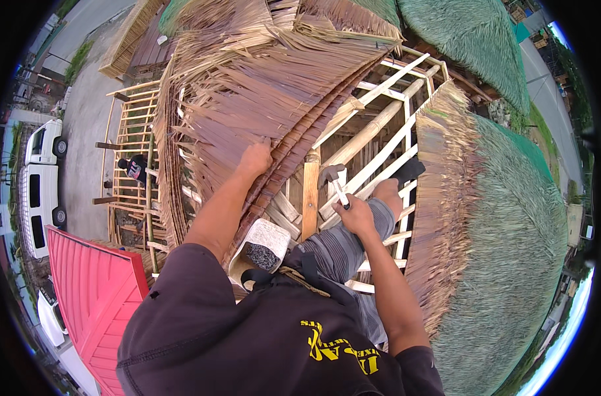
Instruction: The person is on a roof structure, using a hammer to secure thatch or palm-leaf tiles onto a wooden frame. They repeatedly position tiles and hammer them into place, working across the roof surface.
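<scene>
My left hand [256, 158] is closed at the brown palm-leaf thatch [274, 86], close to the edge of its layered panels; its fingertips are partly hidden. My right hand [356, 216] is wrapped round the handle of a hammer [341, 192]. The hammer's head points up and left, over the open roof frame and beside an upright bamboo post [310, 191]. At my waist hangs a white container [271, 232] holding many small dark nails [261, 256].
Pale bamboo poles and battens [373, 122] form the roof frame, with gaps between them. My bare leg [386, 195] rests across it. Green-netted thatch [511, 251] lies to the right. Below left are a red metal roof [93, 284], a person [134, 168] by a lattice, and a white van [40, 191].
</scene>
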Demonstrator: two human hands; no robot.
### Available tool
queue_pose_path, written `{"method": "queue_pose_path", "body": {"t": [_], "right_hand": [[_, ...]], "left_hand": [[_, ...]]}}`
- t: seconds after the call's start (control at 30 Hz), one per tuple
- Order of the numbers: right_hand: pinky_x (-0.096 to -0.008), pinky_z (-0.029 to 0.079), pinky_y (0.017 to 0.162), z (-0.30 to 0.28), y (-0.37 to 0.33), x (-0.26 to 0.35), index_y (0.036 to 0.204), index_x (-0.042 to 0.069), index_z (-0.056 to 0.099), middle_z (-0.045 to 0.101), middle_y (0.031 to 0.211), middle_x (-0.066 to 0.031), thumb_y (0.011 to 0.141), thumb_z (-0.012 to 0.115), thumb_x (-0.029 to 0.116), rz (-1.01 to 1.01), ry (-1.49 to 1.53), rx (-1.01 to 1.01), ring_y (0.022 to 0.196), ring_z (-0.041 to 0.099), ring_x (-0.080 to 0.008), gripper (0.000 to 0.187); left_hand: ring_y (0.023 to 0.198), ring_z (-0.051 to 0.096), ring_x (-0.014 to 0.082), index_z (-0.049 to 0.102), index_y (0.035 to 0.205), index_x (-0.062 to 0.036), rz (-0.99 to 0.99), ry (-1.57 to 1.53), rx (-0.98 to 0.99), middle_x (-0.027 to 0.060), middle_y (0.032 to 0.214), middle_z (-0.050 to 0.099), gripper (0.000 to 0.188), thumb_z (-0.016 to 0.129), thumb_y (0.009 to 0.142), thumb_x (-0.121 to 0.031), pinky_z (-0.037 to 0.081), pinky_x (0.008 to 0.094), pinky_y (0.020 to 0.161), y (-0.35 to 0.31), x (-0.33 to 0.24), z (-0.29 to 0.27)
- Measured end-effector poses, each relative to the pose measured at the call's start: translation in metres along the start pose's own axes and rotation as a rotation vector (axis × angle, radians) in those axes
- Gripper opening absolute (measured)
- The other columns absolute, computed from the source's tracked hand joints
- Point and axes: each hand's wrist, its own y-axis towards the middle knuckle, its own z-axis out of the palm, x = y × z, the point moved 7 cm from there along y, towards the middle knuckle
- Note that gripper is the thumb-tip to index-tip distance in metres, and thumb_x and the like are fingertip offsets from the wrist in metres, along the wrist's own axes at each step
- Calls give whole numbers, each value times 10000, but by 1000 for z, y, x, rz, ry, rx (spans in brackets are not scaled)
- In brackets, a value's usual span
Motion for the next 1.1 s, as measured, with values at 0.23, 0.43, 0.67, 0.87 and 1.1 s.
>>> {"method": "queue_pose_path", "body": {"t": [0.23,0.43,0.67,0.87,1.1], "right_hand": [[-451,529,794,-6,-5,20,1030,45,703,716,911,-208,903,735,386,-51,219,13,865,690,-381,365],[-418,523,769,4,-1,26,1053,44,703,712,881,-177,901,739,407,-25,157,20,805,678,-316,395],[-449,520,779,8,-12,28,1074,18,709,700,854,-213,893,745,437,-60,97,61,827,685,-361,458],[-433,518,779,-10,-22,47,1076,18,701,696,848,-203,903,753,411,-73,229,-28,805,672,-332,433],[-455,529,789,-26,-31,65,1062,43,708,716,900,-223,924,723,379,-122,274,-75,862,701,-384,363]], "left_hand": [[1375,507,358,406,1535,-99,10,443,-448,118,1465,556,609,582,958,-181,428,520,1119,-5,19,-1],[1089,670,419,450,1486,-125,-47,147,-271,175,1150,710,595,605,911,-134,571,507,875,-8,24,-17],[842,676,478,602,1277,-103,210,-14,-688,249,910,700,424,585,856,-67,536,583,743,-82,-26,-139],[865,668,475,602,1357,-121,405,-28,-741,255,918,696,508,601,854,-49,536,551,791,-151,-82,-199],[856,669,439,604,1366,-150,458,129,-614,229,897,692,565,576,823,1,533,542,749,-161,-86,-232]]}}
